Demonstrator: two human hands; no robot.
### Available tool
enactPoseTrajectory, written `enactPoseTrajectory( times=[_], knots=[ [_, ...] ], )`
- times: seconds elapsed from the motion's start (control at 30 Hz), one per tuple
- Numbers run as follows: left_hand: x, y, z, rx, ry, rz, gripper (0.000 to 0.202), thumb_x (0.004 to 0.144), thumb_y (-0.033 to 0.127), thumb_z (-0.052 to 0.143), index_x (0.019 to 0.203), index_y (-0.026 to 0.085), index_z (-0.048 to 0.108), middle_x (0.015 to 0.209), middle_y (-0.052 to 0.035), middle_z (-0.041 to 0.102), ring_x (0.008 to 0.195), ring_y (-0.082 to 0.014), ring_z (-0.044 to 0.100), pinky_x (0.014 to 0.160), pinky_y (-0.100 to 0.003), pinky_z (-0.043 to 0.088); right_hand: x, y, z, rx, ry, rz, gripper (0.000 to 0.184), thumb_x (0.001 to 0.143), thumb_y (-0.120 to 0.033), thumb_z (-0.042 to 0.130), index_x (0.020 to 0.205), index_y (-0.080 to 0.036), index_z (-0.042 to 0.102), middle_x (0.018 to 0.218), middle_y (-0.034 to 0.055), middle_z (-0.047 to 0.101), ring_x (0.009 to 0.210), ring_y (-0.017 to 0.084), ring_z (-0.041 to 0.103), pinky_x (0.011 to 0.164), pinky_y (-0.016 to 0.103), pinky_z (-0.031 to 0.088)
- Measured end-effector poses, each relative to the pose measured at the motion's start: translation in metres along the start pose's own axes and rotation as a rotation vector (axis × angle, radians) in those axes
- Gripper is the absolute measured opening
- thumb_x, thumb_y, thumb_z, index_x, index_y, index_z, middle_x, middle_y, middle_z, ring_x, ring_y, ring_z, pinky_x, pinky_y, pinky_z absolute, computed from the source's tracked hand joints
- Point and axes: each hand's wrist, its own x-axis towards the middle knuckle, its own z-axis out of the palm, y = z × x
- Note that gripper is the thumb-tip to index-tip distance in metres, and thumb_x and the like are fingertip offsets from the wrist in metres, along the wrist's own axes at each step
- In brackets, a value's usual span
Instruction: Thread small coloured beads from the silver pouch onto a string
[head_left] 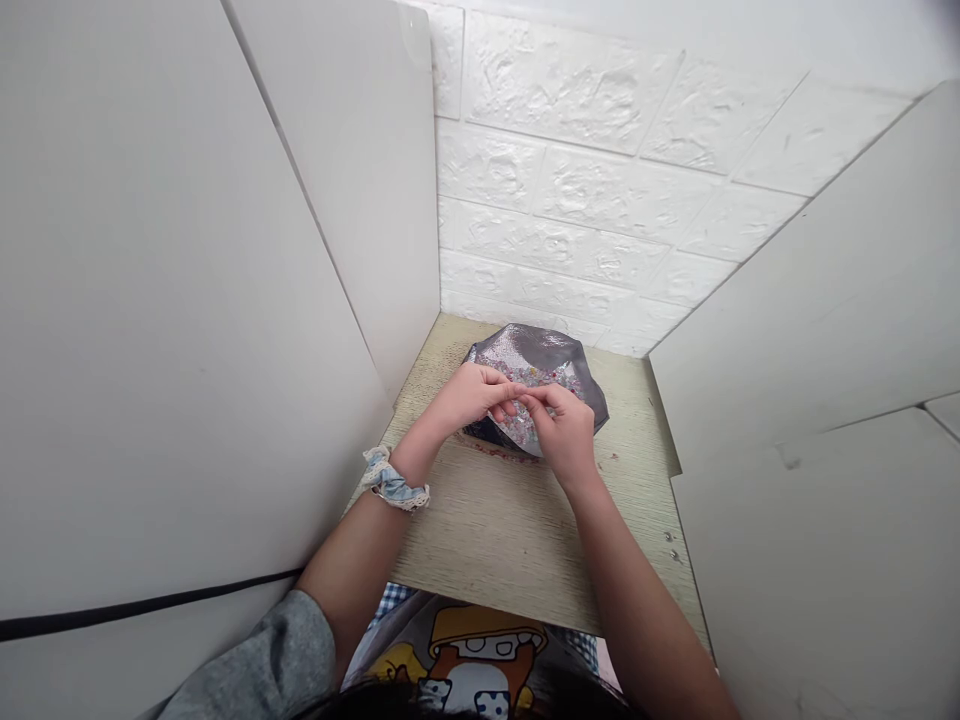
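Observation:
My left hand [480,393] and my right hand [561,425] meet fingertip to fingertip, both pinched closed. Whatever lies between the fingertips is too small to make out. Right below them is an open bag [544,345] with a silvery lining and dark outside, lying on the wooden tabletop [502,525]. Many small coloured beads [517,432], pink, clear, red and yellow, fill the bag. Part of the bag and its beads is hidden behind my hands. Along the bag's near edge runs a line of reddish beads [499,454] on the wood.
White panels [345,170] rise on the left and another pale panel [825,320] on the right. A white brick-patterned wall [585,190] closes off the back. Small shiny bits [671,545] lie near the table's right edge. My left wrist wears a blue scrunchie [394,483].

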Motion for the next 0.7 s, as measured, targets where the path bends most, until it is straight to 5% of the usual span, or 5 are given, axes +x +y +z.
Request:
enactPoseTrajectory(
  times=[0.47, 0.7],
  knots=[
    [-0.004, 0.005, 0.003, -0.031, -0.077, 0.114, 0.032, 0.072, 0.044, 0.047, 0.073, 0.012, 0.051, 0.071, -0.0031, 0.054, 0.056, -0.0072, 0.05, 0.038, -0.016, 0.035, 0.0, -0.005, 0.002, 0.004, -0.006, -0.149, 0.017, 0.081, -0.023, 0.038, 0.075, -0.02, 0.053, 0.073, 0.0023, 0.055, 0.072, 0.014, 0.049, 0.068, 0.028, 0.039],
    [-0.008, 0.008, -0.002, 0.011, -0.114, 0.178, 0.026, 0.071, 0.038, 0.05, 0.075, 0.013, 0.057, 0.058, 0.0009, 0.05, 0.052, -0.0058, 0.044, 0.043, -0.016, 0.034, 0.0, -0.01, -0.004, 0.008, 0.029, -0.163, 0.016, 0.08, -0.024, 0.04, 0.071, -0.021, 0.052, 0.068, 0.0013, 0.054, 0.065, 0.013, 0.048, 0.063, 0.027, 0.038]
  ],
)
